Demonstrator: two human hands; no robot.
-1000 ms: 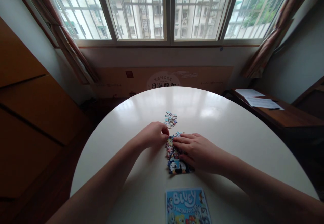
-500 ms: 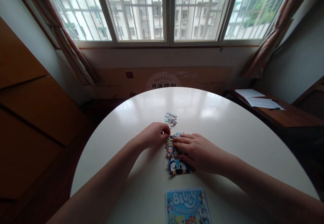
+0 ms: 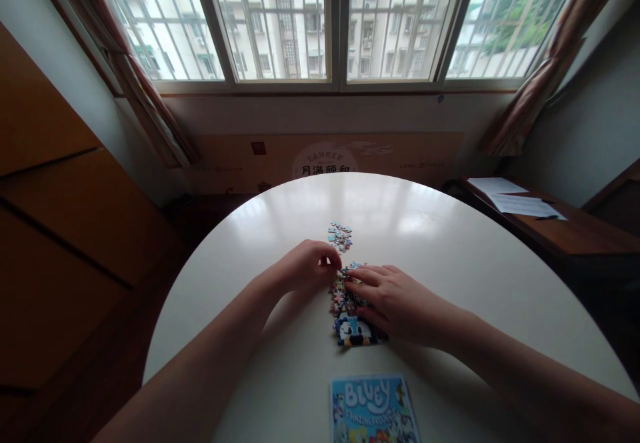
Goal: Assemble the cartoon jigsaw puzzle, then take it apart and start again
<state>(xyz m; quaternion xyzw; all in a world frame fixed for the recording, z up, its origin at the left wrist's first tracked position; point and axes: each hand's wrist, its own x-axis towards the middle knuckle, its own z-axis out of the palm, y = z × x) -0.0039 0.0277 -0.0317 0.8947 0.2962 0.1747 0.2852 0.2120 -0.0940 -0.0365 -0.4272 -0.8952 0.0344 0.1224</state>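
A partly joined jigsaw puzzle [image 3: 354, 331] lies on the white round table, with a blue cartoon dog's face along its near edge. My right hand [image 3: 387, 296] rests flat across its right side, fingers stretched out and covering much of it. At the puzzle's far left corner, my left hand [image 3: 320, 260] has thumb and forefinger pinched together on a small puzzle piece, mostly hidden by the fingertips. Just beyond the hands is a small heap of loose puzzle pieces [image 3: 340, 236].
A blue Bluey picture card [image 3: 373, 409] lies at the near side of the white table [image 3: 240, 256]. To the right, a wooden desk [image 3: 595, 229] holds paper sheets [image 3: 520, 204] and pens. A barred window and curtains are beyond the table.
The view has shifted slightly. My left fingertips have moved a little at the puzzle's far left corner, while my right hand stays flat on the puzzle.
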